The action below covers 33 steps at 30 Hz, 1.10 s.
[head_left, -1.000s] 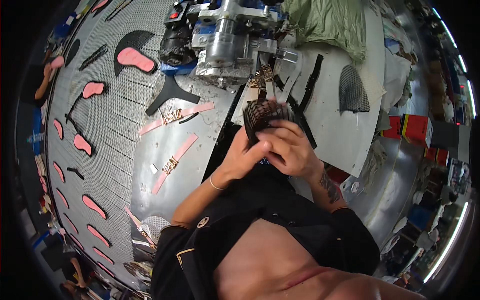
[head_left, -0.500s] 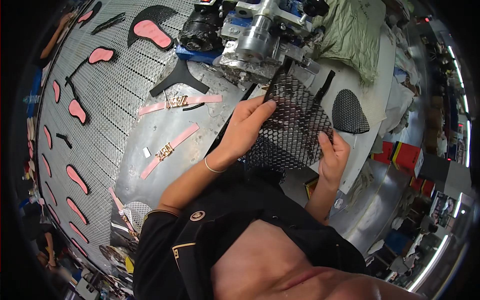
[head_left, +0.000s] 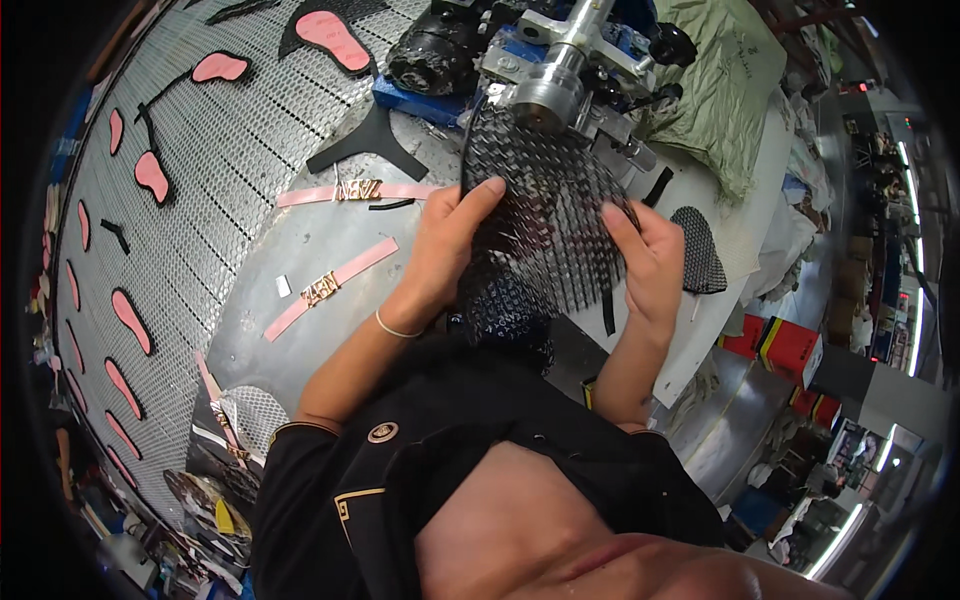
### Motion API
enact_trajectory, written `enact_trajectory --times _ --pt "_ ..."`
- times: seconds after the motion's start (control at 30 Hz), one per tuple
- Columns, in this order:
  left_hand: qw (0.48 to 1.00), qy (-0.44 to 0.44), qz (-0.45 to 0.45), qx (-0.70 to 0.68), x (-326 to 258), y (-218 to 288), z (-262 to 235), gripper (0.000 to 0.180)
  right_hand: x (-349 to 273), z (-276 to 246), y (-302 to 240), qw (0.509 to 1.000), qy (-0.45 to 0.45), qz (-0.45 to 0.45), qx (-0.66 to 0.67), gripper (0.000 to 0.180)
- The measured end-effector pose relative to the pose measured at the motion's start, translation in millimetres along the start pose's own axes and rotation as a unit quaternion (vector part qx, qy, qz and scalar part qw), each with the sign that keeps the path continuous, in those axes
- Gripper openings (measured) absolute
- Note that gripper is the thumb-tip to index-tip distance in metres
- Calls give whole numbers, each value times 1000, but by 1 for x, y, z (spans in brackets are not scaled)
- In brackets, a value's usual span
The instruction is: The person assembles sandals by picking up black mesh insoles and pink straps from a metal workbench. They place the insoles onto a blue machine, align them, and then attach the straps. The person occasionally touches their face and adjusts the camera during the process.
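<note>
Between my two hands I hold a black woven mesh piece [head_left: 550,215] with a dark edge. Its far end reaches under the metal roller of a blue and silver machine [head_left: 550,95]. My left hand [head_left: 452,235] grips the left edge, thumb on top. On the opposite edge my right hand [head_left: 648,258] is closed, thumb on the mesh and the fingers partly hidden beneath. A similar rounded black mesh piece [head_left: 700,248] lies on the white tabletop [head_left: 672,335], to the right of my right hand.
Left of my left hand, pink straps [head_left: 365,256] with gold buckles and a black three-armed piece [head_left: 368,145] lie on a metal plate. Pink insoles [head_left: 130,320] edged in black rest on the grid belt at left. A green sack [head_left: 725,90] sits behind right; red boxes [head_left: 790,350] stand beyond the table.
The mesh piece has turned, and its far end has come up under the machine's roller. Both hands have moved left in the picture, the right one also upward. The view has shifted slightly.
</note>
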<state>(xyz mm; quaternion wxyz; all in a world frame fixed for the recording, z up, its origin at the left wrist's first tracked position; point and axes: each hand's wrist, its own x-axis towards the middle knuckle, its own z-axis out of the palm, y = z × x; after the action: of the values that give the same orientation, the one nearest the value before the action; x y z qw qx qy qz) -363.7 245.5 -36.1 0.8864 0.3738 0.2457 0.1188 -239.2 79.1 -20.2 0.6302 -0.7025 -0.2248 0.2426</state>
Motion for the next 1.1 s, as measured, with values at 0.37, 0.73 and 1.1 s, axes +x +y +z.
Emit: enact_trajectory --times 0.37,0.73,1.1 --pt "984 -45 31 170 -53 -41 -35 23 8 27 -26 998 12 -1 -64 14" --pt "990 -134 36 -25 -33 -78 1 69 3 27 -30 989 67 -98 -92 16" --pt "916 134 326 -192 -34 2 -141 26 -22 48 34 999 39 -20 -12 14"
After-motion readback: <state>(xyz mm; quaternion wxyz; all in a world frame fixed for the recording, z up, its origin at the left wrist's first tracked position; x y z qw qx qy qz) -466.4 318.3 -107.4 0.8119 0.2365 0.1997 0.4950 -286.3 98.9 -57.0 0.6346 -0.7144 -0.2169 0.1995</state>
